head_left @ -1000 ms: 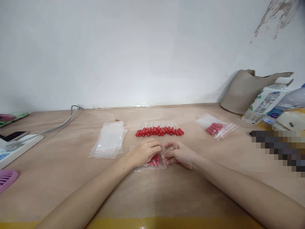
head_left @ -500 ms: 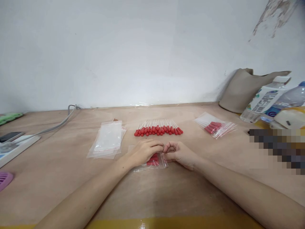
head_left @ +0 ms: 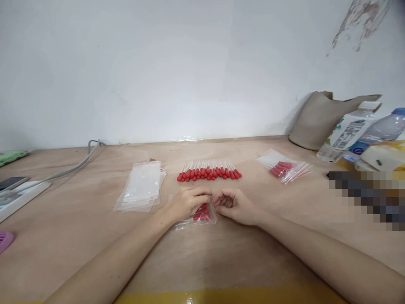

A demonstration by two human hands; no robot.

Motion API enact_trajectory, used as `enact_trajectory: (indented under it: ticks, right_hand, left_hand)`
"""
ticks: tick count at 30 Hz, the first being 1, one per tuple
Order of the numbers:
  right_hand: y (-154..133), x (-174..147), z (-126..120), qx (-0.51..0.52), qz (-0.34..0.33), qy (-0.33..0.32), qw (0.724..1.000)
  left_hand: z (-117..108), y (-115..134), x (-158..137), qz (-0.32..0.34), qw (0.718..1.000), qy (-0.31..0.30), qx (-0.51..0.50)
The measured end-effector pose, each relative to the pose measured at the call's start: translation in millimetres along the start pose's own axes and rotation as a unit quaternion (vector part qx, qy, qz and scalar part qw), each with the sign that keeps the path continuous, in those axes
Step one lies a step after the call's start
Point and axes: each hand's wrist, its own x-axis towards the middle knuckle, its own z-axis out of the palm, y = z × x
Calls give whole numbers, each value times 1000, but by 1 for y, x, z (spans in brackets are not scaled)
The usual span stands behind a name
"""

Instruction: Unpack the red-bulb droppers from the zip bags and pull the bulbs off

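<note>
On the table in front of me lies a clear plastic bag [head_left: 210,219] holding several droppers [head_left: 201,216] with red rubber bulbs. My left hand [head_left: 186,203] lies over the bag, its fingers bent and closed on the upper right part, hiding some of the contents. At the bag's right edge, my right hand [head_left: 236,207] is curled, with thumb and fingertips at the plastic; the exact grip is partly hidden. Just beyond both hands, a row of loose droppers [head_left: 209,172] lies with the red bulbs towards me.
Flat clear bags [head_left: 142,181] are stacked left of the row. Filled bags [head_left: 283,166] lie to the right. Bottles [head_left: 348,131] and a grey-beige container [head_left: 311,120] stand at the back right. A cable [head_left: 74,169], phone [head_left: 12,183] and purple object [head_left: 4,240] are at left.
My right hand's curled fingers have loosened a little at the bag's edge. My left hand stays on the bag, and the view has shifted slightly.
</note>
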Motion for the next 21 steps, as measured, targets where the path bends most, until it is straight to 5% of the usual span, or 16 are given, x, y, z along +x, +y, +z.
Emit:
enact_trajectory:
  ticks: [2, 5, 8, 11, 15, 21]
  right_hand:
    - [3, -1, -4, -135, -127, -2, 983]
    - [4, -1, -7, -333, -293, 22, 896]
    - [3, 3, -8, -465, -380, 56, 798]
    - [0, 6, -9, -529, -426, 59, 732]
    - [-1, 7, -9, -546, -441, 43, 711]
    - [-1, 7, -6, -559, -435, 23, 705]
  left_hand:
    - [-1, 0, 0, -15, 1000, -4, -8]
    - [-2, 0, 1, -25, 1000, -15, -7]
    - [-1, -1, 1, -30, 999, -22, 3]
    - [-2, -1, 3, -13, 997, -59, 41]
    - [-8, 1, 7, 46, 983, -121, 132]
    - [-8, 1, 5, 98, 974, -123, 160]
